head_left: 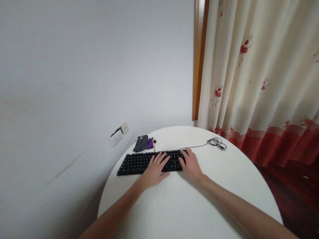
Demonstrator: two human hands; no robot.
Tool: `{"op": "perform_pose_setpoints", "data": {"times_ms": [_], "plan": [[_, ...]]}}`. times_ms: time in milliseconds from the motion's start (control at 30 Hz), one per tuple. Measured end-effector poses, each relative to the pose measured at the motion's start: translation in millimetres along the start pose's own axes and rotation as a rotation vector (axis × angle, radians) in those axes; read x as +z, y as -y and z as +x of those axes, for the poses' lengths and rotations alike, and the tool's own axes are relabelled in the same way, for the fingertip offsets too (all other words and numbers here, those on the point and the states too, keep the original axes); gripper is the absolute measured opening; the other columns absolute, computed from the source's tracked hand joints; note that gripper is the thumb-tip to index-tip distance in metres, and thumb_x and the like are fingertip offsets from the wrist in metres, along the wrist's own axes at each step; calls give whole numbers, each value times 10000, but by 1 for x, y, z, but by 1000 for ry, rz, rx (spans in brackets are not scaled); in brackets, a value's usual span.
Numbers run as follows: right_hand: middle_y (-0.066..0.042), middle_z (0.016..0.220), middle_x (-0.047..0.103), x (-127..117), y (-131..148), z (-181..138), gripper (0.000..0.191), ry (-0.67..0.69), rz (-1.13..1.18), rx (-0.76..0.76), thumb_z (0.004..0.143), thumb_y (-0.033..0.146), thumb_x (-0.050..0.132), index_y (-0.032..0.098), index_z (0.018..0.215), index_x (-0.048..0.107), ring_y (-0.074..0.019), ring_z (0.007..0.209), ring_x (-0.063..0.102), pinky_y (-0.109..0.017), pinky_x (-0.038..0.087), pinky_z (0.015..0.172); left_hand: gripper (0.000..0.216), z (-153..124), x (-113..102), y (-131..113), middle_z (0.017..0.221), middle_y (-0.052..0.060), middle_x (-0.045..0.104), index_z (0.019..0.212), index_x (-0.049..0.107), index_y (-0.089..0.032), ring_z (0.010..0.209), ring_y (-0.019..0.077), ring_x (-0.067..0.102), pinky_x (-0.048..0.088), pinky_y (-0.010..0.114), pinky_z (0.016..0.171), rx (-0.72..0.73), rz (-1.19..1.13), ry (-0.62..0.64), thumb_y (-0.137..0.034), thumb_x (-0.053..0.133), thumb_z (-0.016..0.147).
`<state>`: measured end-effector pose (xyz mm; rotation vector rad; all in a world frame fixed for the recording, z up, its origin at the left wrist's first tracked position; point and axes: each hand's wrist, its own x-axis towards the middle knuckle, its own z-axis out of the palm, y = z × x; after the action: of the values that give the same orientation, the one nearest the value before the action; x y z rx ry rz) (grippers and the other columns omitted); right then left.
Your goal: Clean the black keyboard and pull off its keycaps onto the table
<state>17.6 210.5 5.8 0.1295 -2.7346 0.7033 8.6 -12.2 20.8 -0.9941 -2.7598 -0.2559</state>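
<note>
Bare forearms reached from bottom of frame to black keyboard, lower centre.
Left hand lay spread wide, just right of its middle; right hand covered its right end, thumb apart, couldn't tell if gripping. Coiled cable sat right of centre, dark pouch just behind keyboard, all on white table.
</note>
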Motion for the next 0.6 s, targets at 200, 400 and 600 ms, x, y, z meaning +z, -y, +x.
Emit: {"op": "perform_pose_setpoints", "data": {"times_ms": [200,400,600], "plan": [[-150,1518,393,-11,-76,-10,489,-148,-106,40,941,210,338,120,1398,485,-267,1420,312,-456,280,1150,662,-9,2,-89,1569,66,311,1523,282,-246,1457,229,248,202,446,1206,242,-238,61,-413,523,929],[-170,1527,376,-8,-112,-11,518,66,-255,118,932,163,337,96,1437,432,-313,1419,315,-503,300,1117,581,-12,7,-108,1555,33,344,1480,389,-256,1446,215,279,202,398,1211,458,-395,269,-451,494,943],[-136,1544,359,-14,-110,-11,489,143,-294,109,951,182,349,144,1426,457,-293,1430,298,-488,285,1126,521,-10,9,-102,1533,32,385,1431,469,-256,1433,211,309,211,397,1206,419,-446,267,-418,519,938]]}}
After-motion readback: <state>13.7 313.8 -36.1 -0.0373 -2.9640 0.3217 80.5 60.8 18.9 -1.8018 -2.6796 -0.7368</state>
